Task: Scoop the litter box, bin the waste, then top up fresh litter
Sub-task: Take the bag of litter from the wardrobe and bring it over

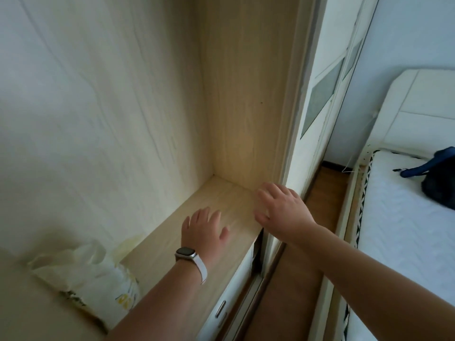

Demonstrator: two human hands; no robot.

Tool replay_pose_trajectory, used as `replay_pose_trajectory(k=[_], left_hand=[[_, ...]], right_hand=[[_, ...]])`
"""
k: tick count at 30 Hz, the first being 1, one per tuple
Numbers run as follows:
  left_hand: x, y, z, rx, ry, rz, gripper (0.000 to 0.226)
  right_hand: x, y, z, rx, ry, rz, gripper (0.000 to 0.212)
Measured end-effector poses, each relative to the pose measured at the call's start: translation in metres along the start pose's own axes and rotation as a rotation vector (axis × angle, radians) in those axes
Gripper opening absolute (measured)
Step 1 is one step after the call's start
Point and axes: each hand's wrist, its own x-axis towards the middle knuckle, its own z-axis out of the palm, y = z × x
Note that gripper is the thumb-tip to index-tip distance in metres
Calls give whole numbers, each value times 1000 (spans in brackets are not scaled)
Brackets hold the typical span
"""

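Pale wood-grain shelf point(231, 200) in a wall alcove is filling most of the view, w/ a white-sheeted bed point(406, 217) lying well apart on the R. White-yellow plastic bag point(98, 279) is sitting open-topped at the shelf's near L end; poss. the fresh litter, can't tell. Litter box, scoop and bin aren't showing anywhere. L hand point(204, 227) is hovering over or resting on the shelf midway, fingers point(197, 216) spread and straight, holding nothing. R hand point(280, 207) is reaching by the shelf's front edge near the side panel, its fingers also loose and empty. Watch point(186, 253) is sitting on the L wrist. Judging: a search/fetch step, scooping not begun. To do it well: be checking the bag first, then gripping it low w/ both hands so the open top isn't spilling.
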Motion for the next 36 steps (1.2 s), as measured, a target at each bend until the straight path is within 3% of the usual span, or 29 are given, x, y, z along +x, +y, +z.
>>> replay_pose_trajectory(k=[9, 17, 22, 26, 32, 36], left_hand=[[32, -32, 10, 59, -8, -173, 50], [43, -82, 2, 151, -39, -531, 55], [0, -112, -13, 196, 66, -804, 66], [-38, -123, -30, 273, 23, -960, 69], [-69, -145, -34, 262, -11, -1094, 54], [-65, -174, -23, 186, -35, -1119, 54]], right_hand=[[71, 2, 39, 68, -62, -151, 53], [173, -14, 82, 108, -130, -517, 50], [211, -61, 96, 235, -133, -801, 49], [216, -110, 102, 267, -166, -997, 53], [212, -175, 111, 256, -187, -1169, 52], [208, -217, 130, 280, -244, -1177, 50]])
